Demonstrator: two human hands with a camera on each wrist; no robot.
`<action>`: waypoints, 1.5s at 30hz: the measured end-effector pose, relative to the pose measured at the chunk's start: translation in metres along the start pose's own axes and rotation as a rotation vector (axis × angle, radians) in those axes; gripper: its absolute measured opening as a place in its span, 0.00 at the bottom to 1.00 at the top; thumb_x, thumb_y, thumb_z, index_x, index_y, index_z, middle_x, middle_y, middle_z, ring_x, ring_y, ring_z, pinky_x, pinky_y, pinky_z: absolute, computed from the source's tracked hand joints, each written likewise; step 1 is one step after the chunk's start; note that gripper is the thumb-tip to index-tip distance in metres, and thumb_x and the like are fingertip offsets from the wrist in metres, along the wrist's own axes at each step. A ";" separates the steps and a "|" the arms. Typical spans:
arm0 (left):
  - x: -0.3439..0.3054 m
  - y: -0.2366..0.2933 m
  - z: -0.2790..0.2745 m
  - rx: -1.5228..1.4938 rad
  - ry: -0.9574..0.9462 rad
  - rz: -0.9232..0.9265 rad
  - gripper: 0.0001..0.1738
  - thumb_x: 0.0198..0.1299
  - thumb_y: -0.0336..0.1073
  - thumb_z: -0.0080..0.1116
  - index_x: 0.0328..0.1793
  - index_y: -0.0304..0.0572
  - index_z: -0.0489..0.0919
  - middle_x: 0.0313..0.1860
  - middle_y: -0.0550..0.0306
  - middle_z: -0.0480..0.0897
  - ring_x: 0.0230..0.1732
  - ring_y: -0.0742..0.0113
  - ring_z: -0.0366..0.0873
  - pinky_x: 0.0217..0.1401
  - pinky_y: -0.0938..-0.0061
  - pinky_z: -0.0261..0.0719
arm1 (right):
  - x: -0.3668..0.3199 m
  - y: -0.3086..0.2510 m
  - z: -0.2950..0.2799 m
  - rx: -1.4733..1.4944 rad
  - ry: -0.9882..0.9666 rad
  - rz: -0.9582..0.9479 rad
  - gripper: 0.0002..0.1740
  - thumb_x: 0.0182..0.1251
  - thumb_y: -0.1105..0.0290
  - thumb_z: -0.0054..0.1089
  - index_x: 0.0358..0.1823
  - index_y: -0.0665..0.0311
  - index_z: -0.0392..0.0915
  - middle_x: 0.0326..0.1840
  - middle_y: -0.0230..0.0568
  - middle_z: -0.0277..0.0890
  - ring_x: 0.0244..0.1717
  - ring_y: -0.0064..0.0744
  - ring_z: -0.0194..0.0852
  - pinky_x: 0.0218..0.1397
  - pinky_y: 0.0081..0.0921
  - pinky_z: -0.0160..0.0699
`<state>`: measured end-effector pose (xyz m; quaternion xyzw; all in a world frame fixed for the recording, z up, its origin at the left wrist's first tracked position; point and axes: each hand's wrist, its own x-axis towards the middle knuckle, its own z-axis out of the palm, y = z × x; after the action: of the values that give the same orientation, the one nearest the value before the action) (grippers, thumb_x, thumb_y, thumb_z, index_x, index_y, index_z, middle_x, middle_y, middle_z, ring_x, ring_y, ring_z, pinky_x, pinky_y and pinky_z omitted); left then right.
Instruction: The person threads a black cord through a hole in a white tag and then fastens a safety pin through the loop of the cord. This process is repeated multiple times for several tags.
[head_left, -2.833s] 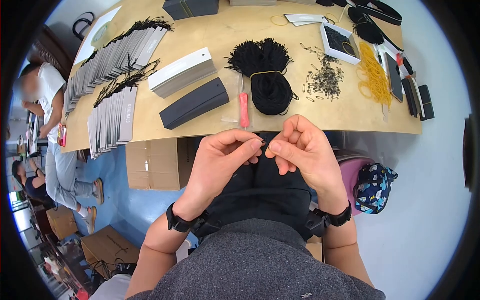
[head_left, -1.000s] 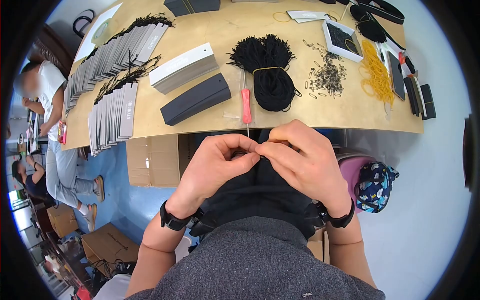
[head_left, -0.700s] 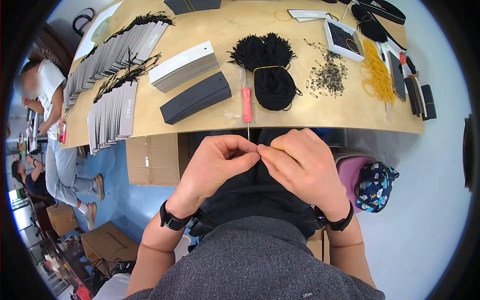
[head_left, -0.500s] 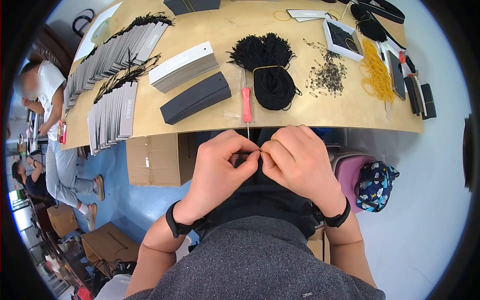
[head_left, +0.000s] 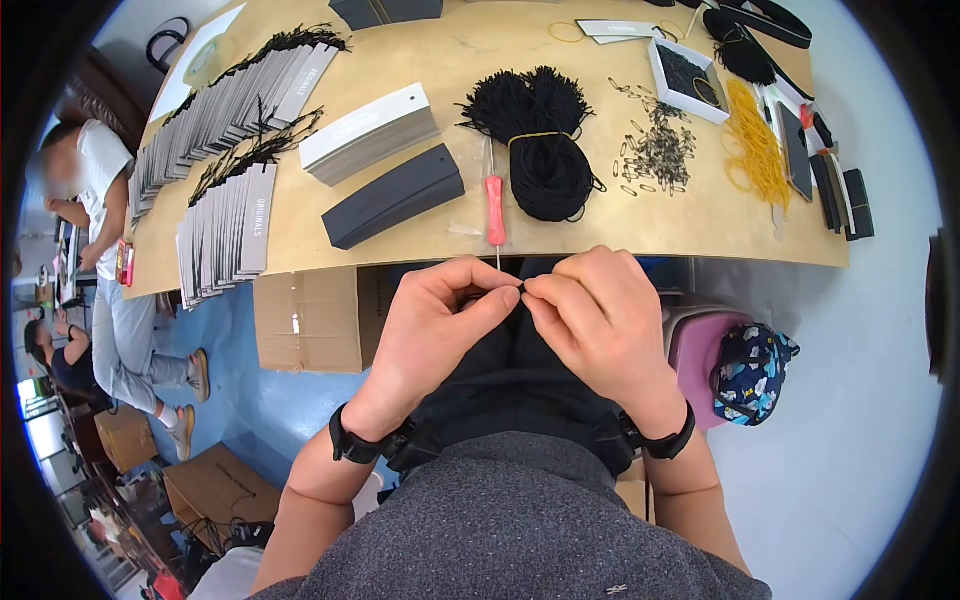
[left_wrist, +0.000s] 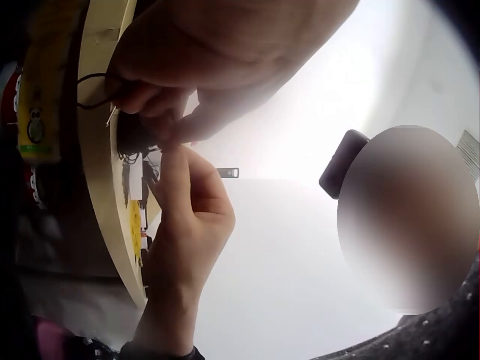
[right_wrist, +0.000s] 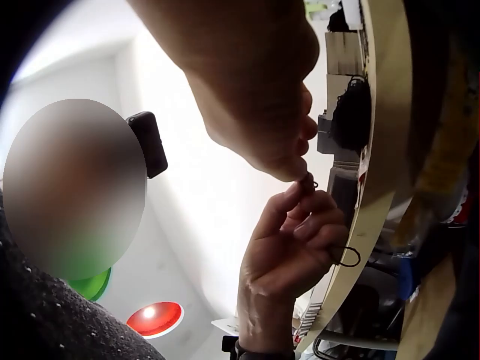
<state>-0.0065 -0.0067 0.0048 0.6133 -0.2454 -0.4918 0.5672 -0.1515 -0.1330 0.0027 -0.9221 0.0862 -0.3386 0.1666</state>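
Black cord (head_left: 521, 289), perhaps with a small pin, pinched between thumb and forefinger tips of left hand (head_left: 440, 320) and right hand (head_left: 595, 320), other fingers curled, knuckles nearly touching. Held just below table edge (head_left: 700, 262), red-handled tool (head_left: 493, 210) overhanging close above; open room only toward lap.

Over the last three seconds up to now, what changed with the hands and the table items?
The right hand has drawn its fanned fingers in and closed up against the left hand; both keep pinching the thin black cord at their fingertips, by the edge of the table. Nothing was taken up or let go. The red-handled tool, black cord bundle and tag stacks stayed put.
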 end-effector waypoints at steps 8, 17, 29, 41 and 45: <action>0.003 -0.009 -0.005 -0.160 -0.024 -0.021 0.08 0.66 0.30 0.64 0.47 0.32 0.85 0.37 0.64 0.85 0.38 0.84 0.77 0.41 0.86 0.73 | 0.003 -0.005 -0.003 0.051 0.027 0.077 0.15 0.50 0.75 0.73 0.40 0.63 0.81 0.34 0.35 0.72 0.35 0.36 0.75 0.37 0.31 0.71; 0.002 -0.006 -0.002 -0.102 0.004 0.010 0.06 0.65 0.29 0.64 0.45 0.33 0.85 0.37 0.65 0.84 0.37 0.84 0.76 0.41 0.87 0.74 | 0.000 -0.001 0.001 0.077 0.011 0.034 0.14 0.50 0.75 0.74 0.38 0.62 0.80 0.34 0.34 0.72 0.34 0.36 0.75 0.37 0.31 0.71; 0.000 -0.011 0.001 -0.047 -0.033 0.080 0.06 0.66 0.28 0.65 0.46 0.35 0.87 0.34 0.68 0.78 0.36 0.84 0.72 0.40 0.84 0.69 | 0.000 -0.007 0.004 0.467 -0.080 0.450 0.11 0.50 0.80 0.67 0.32 0.64 0.73 0.31 0.38 0.70 0.28 0.35 0.72 0.32 0.28 0.72; -0.001 -0.002 -0.007 -0.034 -0.067 0.044 0.07 0.67 0.28 0.63 0.47 0.36 0.87 0.34 0.69 0.77 0.37 0.83 0.71 0.41 0.84 0.67 | -0.010 0.007 -0.007 0.625 -0.030 0.547 0.09 0.51 0.81 0.63 0.31 0.65 0.72 0.29 0.33 0.68 0.27 0.22 0.66 0.32 0.20 0.68; -0.003 0.010 -0.021 0.274 -0.039 0.150 0.06 0.64 0.27 0.64 0.46 0.36 0.87 0.33 0.65 0.79 0.35 0.81 0.72 0.37 0.83 0.67 | -0.017 0.013 -0.019 0.592 -0.066 0.579 0.08 0.52 0.82 0.62 0.31 0.65 0.72 0.30 0.33 0.69 0.27 0.20 0.68 0.32 0.19 0.67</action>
<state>0.0136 0.0034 0.0127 0.6554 -0.3662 -0.4216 0.5085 -0.1774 -0.1453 0.0008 -0.7824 0.2357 -0.2579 0.5154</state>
